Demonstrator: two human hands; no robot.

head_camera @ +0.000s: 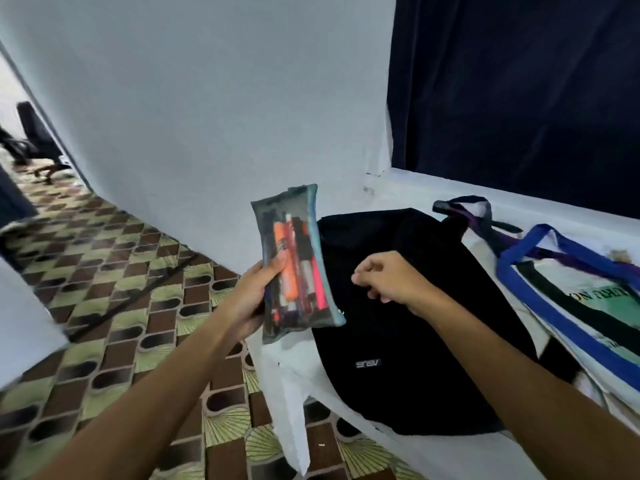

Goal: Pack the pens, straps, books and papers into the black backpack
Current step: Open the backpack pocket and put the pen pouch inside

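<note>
Black backpack (408, 327) lying flat on a white-covered bench (346, 396), logo side up, top end pointing toward twelve o'clock, apparently closed; no open mouth visible. Mesh pen pouch (294, 268) held upright in the air just off the pack's nine o'clock edge, stuffed with orange, pink and dark markers. Left hand (256, 299) wrapped round the pouch's lower half, grip clamped on it, thumb across the front. Right hand (388, 278) hovering over the upper middle of the pack, fingers curled in, grip drawn together; whether pinching a zip pull or nothing at all, cannot tell against the black fabric. At two o'clock from the pack, a tangle of dark straps (485, 220); at three o'clock, a blue-trimmed tote (561, 306) with printed papers or books under it, partly hidden. Dark curtain (519, 91) behind, patterned floor (121, 306) at nine o'clock.

Likely step: opening the pack to drop the pouch in. Risks from here: pouch held out past the bench edge over the floor, so a loosened grip means a fall; one-handed unzipping on a limp, flat pack likely to drag the fabric rather than open it; loose cloth at the bench's six o'clock edge liable to slide with any tug.
</note>
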